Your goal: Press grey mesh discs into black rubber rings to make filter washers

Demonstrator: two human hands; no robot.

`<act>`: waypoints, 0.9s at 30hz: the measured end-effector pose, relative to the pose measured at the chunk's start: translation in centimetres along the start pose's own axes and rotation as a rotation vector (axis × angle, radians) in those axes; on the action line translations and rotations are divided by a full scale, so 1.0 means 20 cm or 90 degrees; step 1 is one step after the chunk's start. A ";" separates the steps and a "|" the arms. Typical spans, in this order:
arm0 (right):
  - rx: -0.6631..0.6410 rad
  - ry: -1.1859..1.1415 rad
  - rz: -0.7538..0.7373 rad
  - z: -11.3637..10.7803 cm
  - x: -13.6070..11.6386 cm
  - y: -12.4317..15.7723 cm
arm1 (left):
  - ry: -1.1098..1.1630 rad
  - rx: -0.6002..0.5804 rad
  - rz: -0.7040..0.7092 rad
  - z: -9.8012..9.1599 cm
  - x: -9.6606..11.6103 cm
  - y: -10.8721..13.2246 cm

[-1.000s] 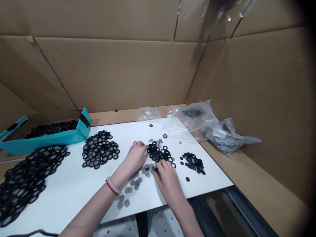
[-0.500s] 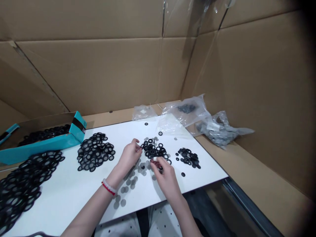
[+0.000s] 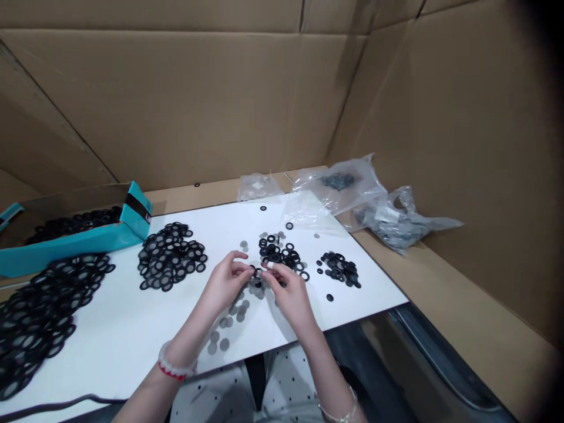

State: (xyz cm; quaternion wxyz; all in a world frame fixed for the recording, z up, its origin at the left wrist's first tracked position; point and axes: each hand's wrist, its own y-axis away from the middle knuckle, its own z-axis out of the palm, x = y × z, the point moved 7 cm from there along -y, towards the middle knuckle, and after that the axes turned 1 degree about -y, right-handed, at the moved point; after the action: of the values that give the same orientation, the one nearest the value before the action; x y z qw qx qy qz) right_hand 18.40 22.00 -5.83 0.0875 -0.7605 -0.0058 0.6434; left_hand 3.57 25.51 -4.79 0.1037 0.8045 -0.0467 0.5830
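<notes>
My left hand [image 3: 224, 281] and my right hand [image 3: 286, 296] meet over the middle of the white board [image 3: 110, 335], and their fingertips pinch a small black rubber ring [image 3: 257, 272]. Just beyond them lies a loose heap of black rubber rings [image 3: 279, 255]. Grey mesh discs [image 3: 224, 345] are scattered below my left hand and partly hidden under both hands. To the left lies a heap of black rings with mesh centres [image 3: 170, 257]. A smaller black ring heap [image 3: 339, 270] lies to the right.
A long pile of meshed rings [image 3: 39, 320] covers the board's left end, beside a teal box [image 3: 66, 249] holding more rings. Several plastic bags [image 3: 392, 220] lie on the tan surface behind the board. Cardboard sheets [image 3: 176, 106] wall the back and right.
My hands have come closer together and now meet at the fingertips on a small ring. The view has shifted slightly, with the board lower in the picture at first and now higher.
</notes>
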 end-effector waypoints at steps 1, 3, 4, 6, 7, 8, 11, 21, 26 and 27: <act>-0.011 -0.016 0.008 0.01 0.00 0.00 | 0.024 -0.001 -0.006 0.00 0.01 0.03; -0.037 -0.052 0.040 0.03 0.01 0.02 | 0.059 0.000 -0.015 0.00 0.03 0.08; -0.052 -0.071 0.062 0.04 0.01 0.02 | 0.074 0.001 -0.019 0.00 0.04 0.11; -0.085 -0.114 0.106 0.06 0.01 0.04 | 0.104 0.000 -0.028 0.00 0.06 0.16; -0.104 -0.139 0.124 0.06 0.00 0.05 | 0.122 0.001 -0.034 0.00 0.06 0.18; -0.125 -0.162 0.137 0.07 -0.01 0.07 | 0.139 0.001 -0.044 0.00 0.06 0.20; -0.179 -0.198 0.151 0.09 -0.04 0.10 | 0.160 -0.018 -0.071 0.01 0.06 0.24; -0.151 -0.069 0.103 0.12 -0.13 0.23 | 0.111 -0.010 -0.084 -0.05 0.06 0.33; -0.106 0.073 0.037 0.12 -0.20 0.30 | 0.238 0.005 -0.154 -0.04 0.01 0.36; -0.094 0.090 0.033 0.12 -0.21 0.31 | 0.245 0.003 -0.163 -0.03 0.01 0.37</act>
State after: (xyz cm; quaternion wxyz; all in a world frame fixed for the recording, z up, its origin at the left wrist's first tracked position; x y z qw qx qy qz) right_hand 14.76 15.76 -2.99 0.0145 -0.8081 -0.0273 0.5883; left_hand 1.53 18.53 -3.66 0.1816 0.6778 0.0776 0.7082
